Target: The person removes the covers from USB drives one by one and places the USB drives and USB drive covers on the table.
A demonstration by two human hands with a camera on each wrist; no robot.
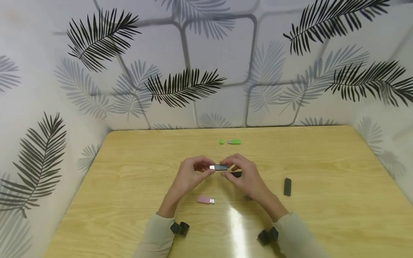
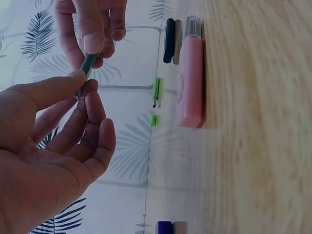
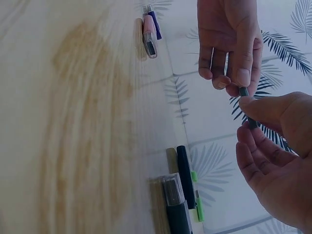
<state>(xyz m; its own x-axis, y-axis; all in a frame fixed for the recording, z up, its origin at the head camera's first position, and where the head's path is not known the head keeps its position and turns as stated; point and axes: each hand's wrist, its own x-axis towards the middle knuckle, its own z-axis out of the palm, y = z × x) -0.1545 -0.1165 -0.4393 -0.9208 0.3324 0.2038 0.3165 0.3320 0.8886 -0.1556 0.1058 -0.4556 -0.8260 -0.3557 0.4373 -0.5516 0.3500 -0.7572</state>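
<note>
A dark grey USB stick (image 1: 221, 167) with a bright plug end is held level between both hands, above the table. My left hand (image 1: 191, 175) pinches the bright end between thumb and fingers. The thumb and fingertips of my right hand (image 1: 244, 173) grip the dark end. In the left wrist view the stick (image 2: 88, 65) is mostly covered by both thumbs. Below the hands lies a pink USB stick (image 1: 204, 200), its metal plug pointing right. A black stick (image 1: 237, 174) is partly hidden behind my right hand.
On the wooden table (image 1: 145, 150), a green USB stick (image 1: 235, 142) lies at the back beside its small green cap (image 1: 221, 142). A dark stick (image 1: 287, 187) lies to the right. The left wrist view shows a blue object (image 2: 164, 227). A patterned wall (image 1: 213, 107) stands behind.
</note>
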